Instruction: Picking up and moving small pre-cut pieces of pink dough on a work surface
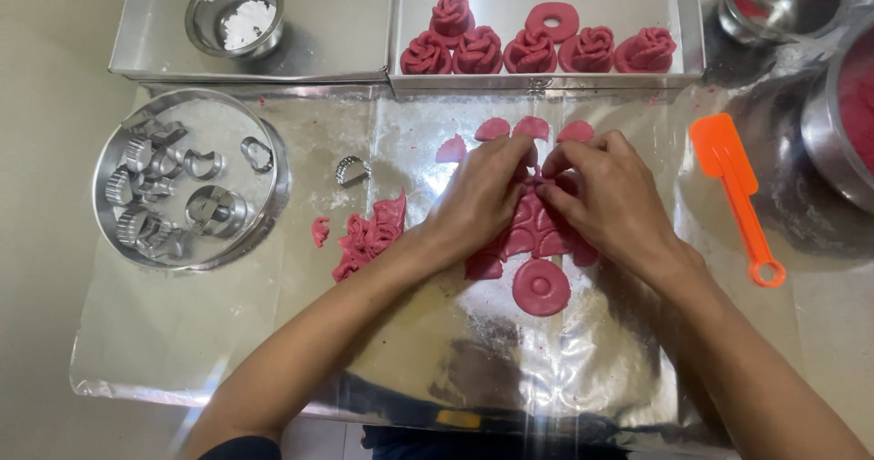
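We see both forearms come in from the bottom edge and converge over the middle of the plastic sheet (273,333) that covers the table. The left hand (478,201) lies palm down, wrist slightly bent, its fingers curled forward and its grip pressed together on the upper edge of the flat pink dough (537,232), right where the small petal-shaped pieces (510,129) are laid out. The right hand (605,196) mirrors it from the other side, knuckles raised, thumb and forefinger pinching the same bit of dough, so the fingertips of both hands meet at one spot; how much dough sits between them we cannot tell, since the fingers hide it. The dough sheet lies on the plastic under and just below both hands, with a round ring-shaped cut-out (541,287) just below it. To the left of the left wrist lies a crumpled heap of dough scraps (369,237), and near it a small fluted metal cutter (351,170). Further left stands a round tin (264,214) holding more metal cutters. An orange plastic scraper (733,182) lies well apart to the right of the right hand. Beyond the hands, a metal tray (687,50) holds finished dough roses (533,50), and the neighbouring tray (346,23) carries a small bowl of white powder (235,14).
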